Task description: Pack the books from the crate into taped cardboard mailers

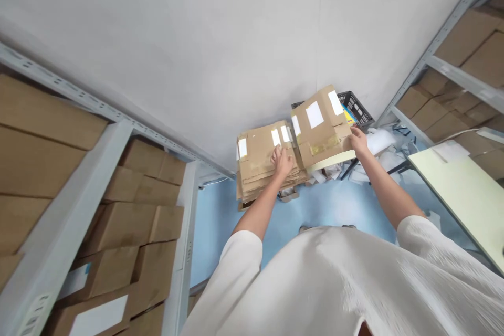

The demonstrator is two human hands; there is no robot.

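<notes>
Flattened cardboard boxes lie in a stack (255,163) against the wall. On the stack's top sheet rests my left hand (282,161), its fingers bent and slightly apart, holding nothing that I can see. To the right, another flattened cardboard box (313,134) with white labels and yellowish tape leans at a tilt. My right hand (357,142) pinches its lower right edge between thumb and fingers. Part of a black plastic crate (356,109) shows behind this flattened box, with something yellow and blue in it.
Metal shelving (90,194) filled with cardboard boxes (129,226) stands on the left. More loaded shelves (464,81) are at the right. A pale green tabletop (464,194) juts in on the right. White bags or wrapping (380,140) lie near the crate, above the blue floor (214,220).
</notes>
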